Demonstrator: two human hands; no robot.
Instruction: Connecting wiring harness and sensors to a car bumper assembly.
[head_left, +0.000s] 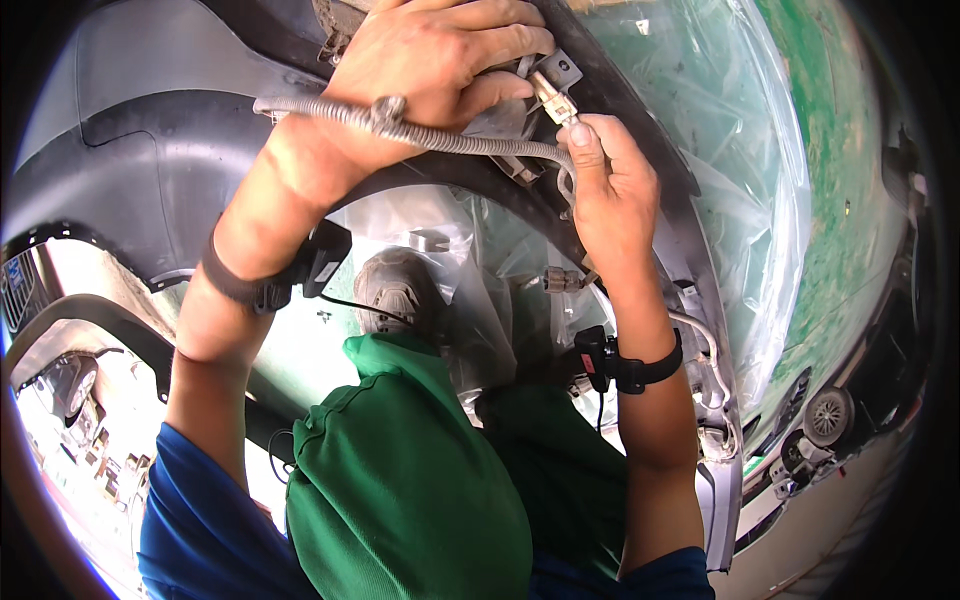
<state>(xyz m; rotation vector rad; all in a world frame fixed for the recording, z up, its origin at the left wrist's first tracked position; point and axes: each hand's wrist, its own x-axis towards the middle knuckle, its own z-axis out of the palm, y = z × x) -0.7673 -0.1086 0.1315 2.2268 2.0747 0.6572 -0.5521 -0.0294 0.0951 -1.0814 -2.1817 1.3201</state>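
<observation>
The right hand (618, 190) pinched the connector (557, 103); the left hand (430, 75) curled near it, its grip unclear. A hose (470, 143) crossed in front of the left hand.

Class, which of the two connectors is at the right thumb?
The pale upper connector, held by the right hand; the greyish lower connector is in neither hand.

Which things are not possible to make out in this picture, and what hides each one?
All in the head view:
- Whatever the left hand may grip: hidden beneath its palm and fingers.
- The near end of the pale connector: covered by the right hand, at its thumb.
- The dark car: partly lost in the black fisheye rim.
</observation>
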